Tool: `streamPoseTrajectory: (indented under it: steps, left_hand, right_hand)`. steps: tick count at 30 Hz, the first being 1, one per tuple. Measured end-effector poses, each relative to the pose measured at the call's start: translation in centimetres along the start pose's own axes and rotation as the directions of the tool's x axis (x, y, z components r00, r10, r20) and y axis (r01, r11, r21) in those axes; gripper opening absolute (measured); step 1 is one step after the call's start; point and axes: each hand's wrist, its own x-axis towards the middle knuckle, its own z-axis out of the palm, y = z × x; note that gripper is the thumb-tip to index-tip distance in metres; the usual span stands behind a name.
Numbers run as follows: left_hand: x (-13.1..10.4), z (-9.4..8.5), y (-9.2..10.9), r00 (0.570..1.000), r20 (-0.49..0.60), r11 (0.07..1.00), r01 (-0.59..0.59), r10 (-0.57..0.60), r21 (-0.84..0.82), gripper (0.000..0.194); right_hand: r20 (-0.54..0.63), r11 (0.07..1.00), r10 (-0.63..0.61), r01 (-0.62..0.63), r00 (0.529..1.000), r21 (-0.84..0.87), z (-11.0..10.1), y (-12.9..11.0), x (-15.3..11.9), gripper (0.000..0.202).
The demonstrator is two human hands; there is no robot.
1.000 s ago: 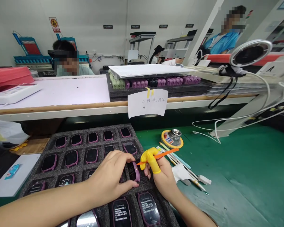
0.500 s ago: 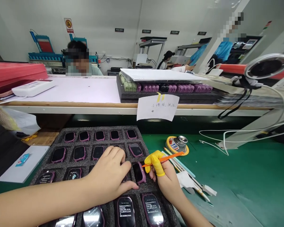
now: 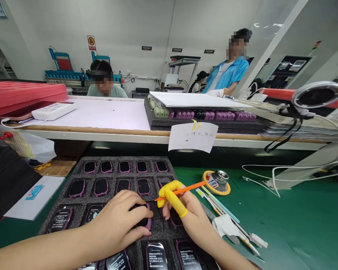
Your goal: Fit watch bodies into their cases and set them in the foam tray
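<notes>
A dark foam tray (image 3: 56, 195) holds rows of purple-framed smartwatches, several with lit text on their screens. My left hand (image 3: 126, 215) lies over the middle of it, thumb and fingers curled around the edges of a purple smartwatch (image 3: 148, 222) in its slot. Most of that watch's screen is hidden under the fingers. My right hand (image 3: 186, 204) wears yellow finger cots and pinches a thin orange pointed stick (image 3: 191, 187). The stick's tip points left, just above the held watch. Beneath my right hand another watch (image 3: 175, 218) is partly covered.
On the green bench (image 3: 295, 225) at right lie a metal-topped dispenser (image 3: 220, 180), several pen-like tools (image 3: 224, 208) and a crumpled white wipe (image 3: 227, 225). A shelf edge (image 3: 124, 136) crosses behind the tray. Cables (image 3: 273, 176) hang at right. Two co-workers are beyond.
Both hands have shifted within the tray; the stick has gone from a right-column watch to the neighbouring one on its left, now between my left fingers. The view has tilted up slightly.
</notes>
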Motion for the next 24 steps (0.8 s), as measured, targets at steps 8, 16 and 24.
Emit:
streamPoseTrajectory:
  steps: [8, 16, 24]
  left_hand:
    - [-0.1, 0.3, -0.3, 0.978, 0.007, 0.965, 0.209, -0.211, -0.159, 0.06]
    - [0.1, 0.1, -0.1, 0.984, 0.003, 0.973, 0.175, -0.177, -0.151, 0.062]
    - [-0.4, -1.8, 0.4, 0.987, 0.052, 0.982, 0.147, -0.154, 0.117, 0.034]
  right_hand:
    - [0.116, 0.997, 0.067, -0.062, 0.991, -0.047, 0.7, 1.2, -0.4, 0.054]
    - [0.152, 0.987, 0.04, -0.015, 0.988, -0.162, 0.8, 0.9, -0.2, 0.058]
    - [0.152, 0.979, 0.054, -0.023, 0.987, -0.202, 0.5, 0.9, -0.2, 0.059]
